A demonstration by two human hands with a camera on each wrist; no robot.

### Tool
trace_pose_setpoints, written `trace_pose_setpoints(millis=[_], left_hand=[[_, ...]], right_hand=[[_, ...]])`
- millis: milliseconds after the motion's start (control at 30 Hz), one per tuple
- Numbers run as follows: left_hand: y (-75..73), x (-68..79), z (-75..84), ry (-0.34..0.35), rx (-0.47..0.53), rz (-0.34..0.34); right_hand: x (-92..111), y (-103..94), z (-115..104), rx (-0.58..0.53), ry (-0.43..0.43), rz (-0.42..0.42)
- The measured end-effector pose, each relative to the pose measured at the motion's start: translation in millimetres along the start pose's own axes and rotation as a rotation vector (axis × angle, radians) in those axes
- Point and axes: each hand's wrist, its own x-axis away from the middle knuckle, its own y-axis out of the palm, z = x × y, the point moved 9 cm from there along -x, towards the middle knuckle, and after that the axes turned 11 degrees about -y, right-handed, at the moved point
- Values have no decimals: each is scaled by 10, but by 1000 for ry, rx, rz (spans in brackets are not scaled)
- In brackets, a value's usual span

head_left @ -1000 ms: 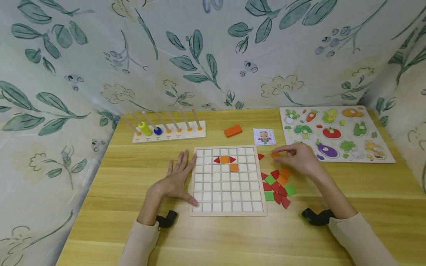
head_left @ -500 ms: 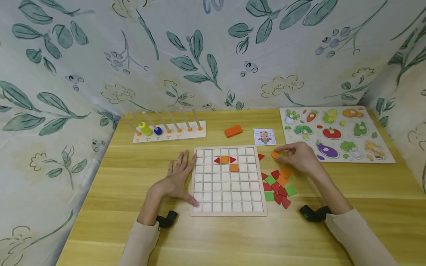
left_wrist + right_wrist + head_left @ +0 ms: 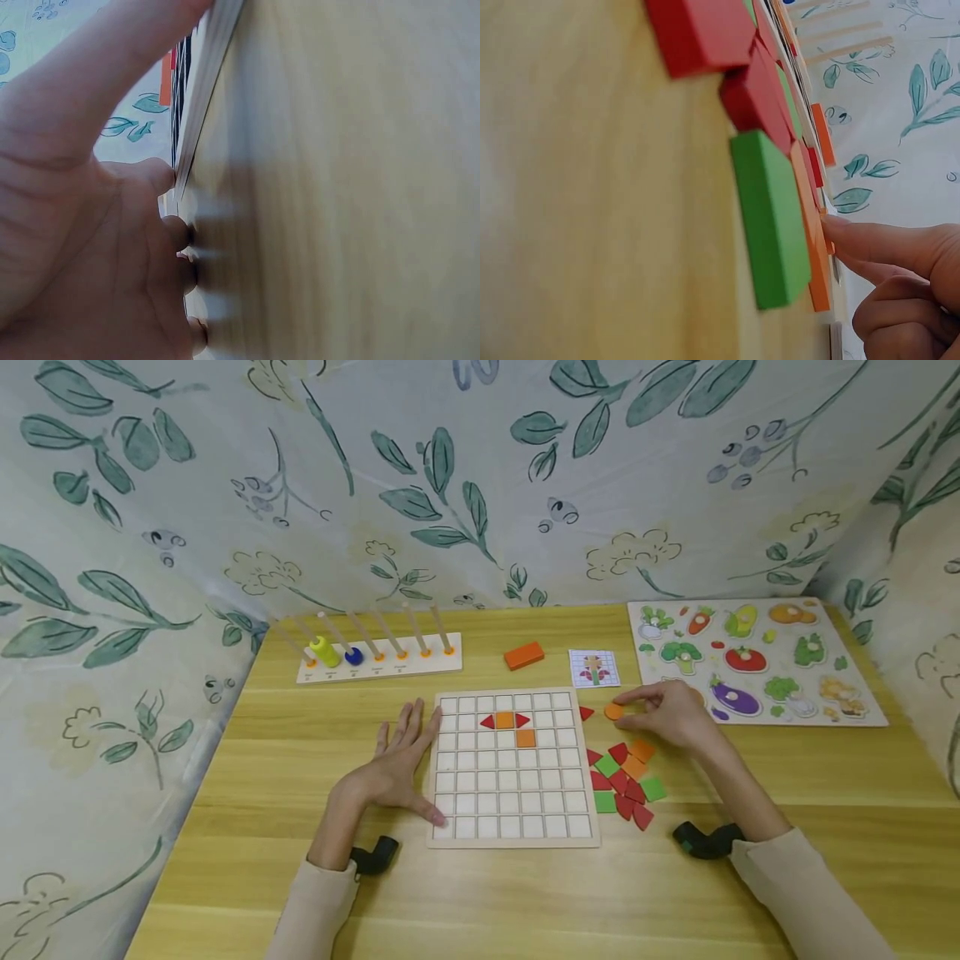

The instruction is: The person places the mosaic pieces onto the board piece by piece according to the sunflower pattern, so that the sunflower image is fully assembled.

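A wooden grid board (image 3: 517, 842) lies on the table, with two orange squares and two red triangles in its cells. My left hand (image 3: 390, 772) rests spread along the board's left edge, its thumb (image 3: 82, 82) over the near left corner. To the right of the board, my right hand (image 3: 667, 714) pinches a small orange rounded piece (image 3: 614, 711) between thumb and index finger, low at the table. In the right wrist view its other fingers (image 3: 896, 315) are curled in. Loose red, orange and green pieces (image 3: 633, 791) lie between the board and my right forearm.
A pattern card (image 3: 595, 668) and an orange block (image 3: 524, 656) lie behind the board. At the back left stands a peg stand (image 3: 435, 662) with yellow and blue rings. A vegetable puzzle board (image 3: 765, 693) is at the back right. One red piece (image 3: 587, 713) sits beside the grid board.
The orange rounded piece, partly covered by the fingers a second ago, now shows more fully and lies flatter. My right forearm has shifted slightly left; my left hand stays put.
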Motion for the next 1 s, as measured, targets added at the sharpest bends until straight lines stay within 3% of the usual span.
trace_pose_setpoints(millis=[633,800,1000], left_hand=[[7,-1,7,5,9,1],[-3,4,12,6,9,-1],[-2,-1,5,11,6,4]], right_hand=[[-23,71,-139,39,-86,-12],[5,187,-321,-78,-100,-66],[-59,509,-638,-191,-123,-123]])
